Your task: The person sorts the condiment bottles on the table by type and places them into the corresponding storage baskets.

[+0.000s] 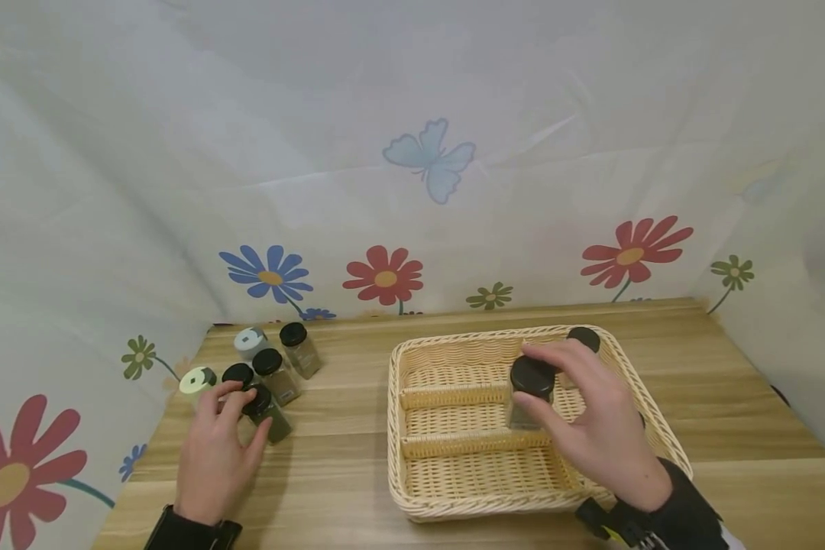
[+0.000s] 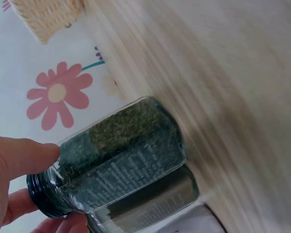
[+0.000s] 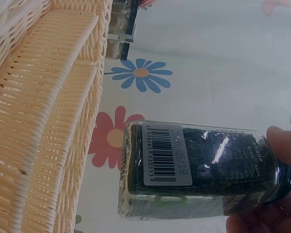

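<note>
On the right, my right hand (image 1: 601,420) pinches a black-lidded spice jar (image 1: 532,376) near its lid and holds it above the wicker basket (image 1: 395,428). In the right wrist view, this glass jar (image 3: 203,170) shows dark green contents and a barcode label. At the left, my left hand (image 1: 213,454) has its thumb and fingers around the top of another black-lidded jar (image 1: 277,429). The left wrist view shows dried green herbs in that jar (image 2: 131,141), with the thumb at its neck. A brownish jar (image 2: 155,199) stands right beside it.
Several more jars stand at the table's left, among them a black-lidded one (image 1: 301,353), one with a light blue lid (image 1: 250,341) and one with a pale green lid (image 1: 198,380). Dividers (image 1: 467,443) split the basket; a black-lidded jar (image 1: 584,337) is at its back right.
</note>
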